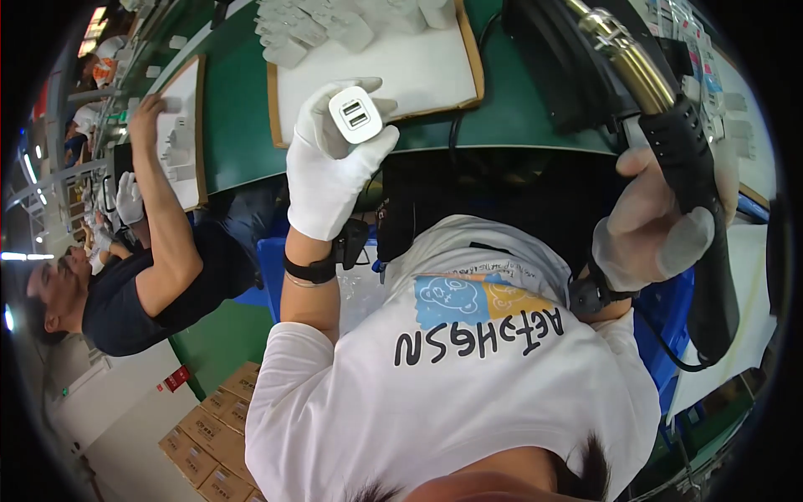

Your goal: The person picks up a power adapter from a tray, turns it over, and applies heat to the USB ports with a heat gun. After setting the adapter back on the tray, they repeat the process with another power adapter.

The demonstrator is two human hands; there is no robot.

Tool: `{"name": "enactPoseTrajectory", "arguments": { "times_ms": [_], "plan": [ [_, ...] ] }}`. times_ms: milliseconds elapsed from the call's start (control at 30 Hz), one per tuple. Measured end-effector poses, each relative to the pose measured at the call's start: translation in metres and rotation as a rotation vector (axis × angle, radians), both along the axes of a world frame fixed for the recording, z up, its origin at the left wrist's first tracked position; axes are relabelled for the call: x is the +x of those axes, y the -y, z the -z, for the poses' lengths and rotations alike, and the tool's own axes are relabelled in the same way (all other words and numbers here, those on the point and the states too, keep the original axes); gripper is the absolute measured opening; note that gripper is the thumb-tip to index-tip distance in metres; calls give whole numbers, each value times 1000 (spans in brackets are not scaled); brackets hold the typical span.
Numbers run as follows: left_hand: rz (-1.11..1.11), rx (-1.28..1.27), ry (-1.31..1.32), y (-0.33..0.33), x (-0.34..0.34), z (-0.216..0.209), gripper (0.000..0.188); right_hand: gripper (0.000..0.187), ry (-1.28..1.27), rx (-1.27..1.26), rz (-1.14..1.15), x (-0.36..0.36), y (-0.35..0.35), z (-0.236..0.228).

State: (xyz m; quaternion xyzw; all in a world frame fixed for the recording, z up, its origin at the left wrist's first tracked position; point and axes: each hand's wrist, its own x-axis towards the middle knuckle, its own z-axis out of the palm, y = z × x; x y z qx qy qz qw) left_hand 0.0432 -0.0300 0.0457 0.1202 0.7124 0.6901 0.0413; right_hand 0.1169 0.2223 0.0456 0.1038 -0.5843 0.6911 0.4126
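My left hand (322, 180), in a white glove, holds a white USB wall charger (355, 115) by its sides. The charger's face, with two USB slots, is turned up toward me. My right hand (648, 222), in a thin whitish covering with some fingers bare, is closed round the black handle of a hot-air gun (694, 159). The gun's brass-coloured metal nozzle points up and away, toward the far right of the bench. Part of my right hand is hidden behind the handle.
Several translucent-wrapped white pieces (322, 25) stand on a brown-edged white tray (376, 88) on the green bench (234, 125). A black case (556, 71) and a dark cable lie right of it. At left, a co-worker (167, 243) reaches over another tray (199, 151).
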Motion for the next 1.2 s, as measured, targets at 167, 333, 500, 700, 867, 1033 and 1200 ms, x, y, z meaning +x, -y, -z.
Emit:
{"name": "enactPoseTrajectory", "arguments": {
  "times_ms": [167,333,500,700,867,1033,1200],
  "plan": [
    [-10,-31,76,-7,15,16,49,48,-96,111,187,-12,-18,22],
    [-31,-115,-6,-7,15,33,50,52,-19,156,93,-5,-27,27],
    [-56,-110,-5,-11,19,37,51,49,55,209,-40,0,-23,22],
    [-54,-106,-31,-16,16,43,51,43,52,132,-226,-3,-5,14],
    [-62,-147,-37,-13,20,46,51,40,62,239,-302,-1,-7,18],
    [-40,-111,-1,-16,21,46,51,39,161,227,-238,-5,3,12],
    [-50,-132,-5,-16,21,46,52,39,103,225,-282,-9,9,17]
  ]
}}
